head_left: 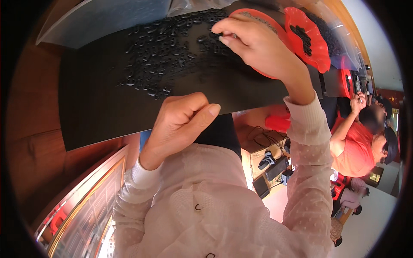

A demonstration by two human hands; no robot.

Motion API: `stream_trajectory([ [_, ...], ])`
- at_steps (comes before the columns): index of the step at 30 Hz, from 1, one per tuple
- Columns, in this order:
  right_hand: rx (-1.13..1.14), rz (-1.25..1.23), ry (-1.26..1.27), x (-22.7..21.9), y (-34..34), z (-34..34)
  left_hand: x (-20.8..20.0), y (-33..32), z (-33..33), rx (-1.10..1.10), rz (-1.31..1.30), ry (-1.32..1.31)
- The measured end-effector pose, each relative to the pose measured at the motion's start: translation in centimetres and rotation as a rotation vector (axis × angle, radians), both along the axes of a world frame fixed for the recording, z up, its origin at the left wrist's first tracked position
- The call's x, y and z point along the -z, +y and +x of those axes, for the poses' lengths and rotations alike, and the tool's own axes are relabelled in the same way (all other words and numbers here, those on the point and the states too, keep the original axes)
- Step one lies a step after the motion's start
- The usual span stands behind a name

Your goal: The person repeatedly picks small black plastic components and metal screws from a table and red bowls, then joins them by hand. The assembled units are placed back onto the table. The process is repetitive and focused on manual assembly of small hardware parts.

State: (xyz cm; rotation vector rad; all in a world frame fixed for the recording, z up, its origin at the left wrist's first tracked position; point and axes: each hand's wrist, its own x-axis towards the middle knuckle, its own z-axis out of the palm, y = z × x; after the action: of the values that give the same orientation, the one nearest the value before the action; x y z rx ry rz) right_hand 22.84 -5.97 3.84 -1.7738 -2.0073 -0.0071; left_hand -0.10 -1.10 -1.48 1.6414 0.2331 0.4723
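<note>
My left hand (180, 124) is curled into a fist at the near edge of the dark tabletop (94, 99), thumb laid over the fingers. Whatever it may hold is hidden. Farther off and to the right, my right hand (258, 45) pinches a small black piece (217, 35) between thumb and fingertips. Many glossy black pieces (159, 51), some rounded or ring-like, lie scattered over the tabletop's far middle. Partly behind my right hand is a red bowl (278, 26) with greyish contents. Beside it stands a wavy-rimmed red bowl (319, 56) holding black pieces.
A pale translucent panel (103, 21) rises along the far left edge. Clear plastic with dark pieces (329, 32) lies at far right. Below the table, cables and dark devices (275, 167) sit on a box. Other people (355, 148) sit along the right.
</note>
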Motion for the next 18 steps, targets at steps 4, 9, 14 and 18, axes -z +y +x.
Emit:
stream_trajectory([
  [4,0.056,-0.129,-0.153,1.8,3.2,0.0,0.5,0.0,0.1,-0.016,0.019,-0.048],
  [9,0.083,-0.168,-0.276,2.4,4.1,-0.2,1.2,0.1,-0.1,0.007,-0.008,-0.072],
  [14,0.002,-0.161,-0.083,2.3,4.5,-1.9,1.1,0.4,-0.3,-0.001,0.028,-0.078],
  [18,0.026,-0.249,-0.138,2.4,4.7,-2.5,1.2,0.4,0.0,-0.014,0.043,-0.120],
])
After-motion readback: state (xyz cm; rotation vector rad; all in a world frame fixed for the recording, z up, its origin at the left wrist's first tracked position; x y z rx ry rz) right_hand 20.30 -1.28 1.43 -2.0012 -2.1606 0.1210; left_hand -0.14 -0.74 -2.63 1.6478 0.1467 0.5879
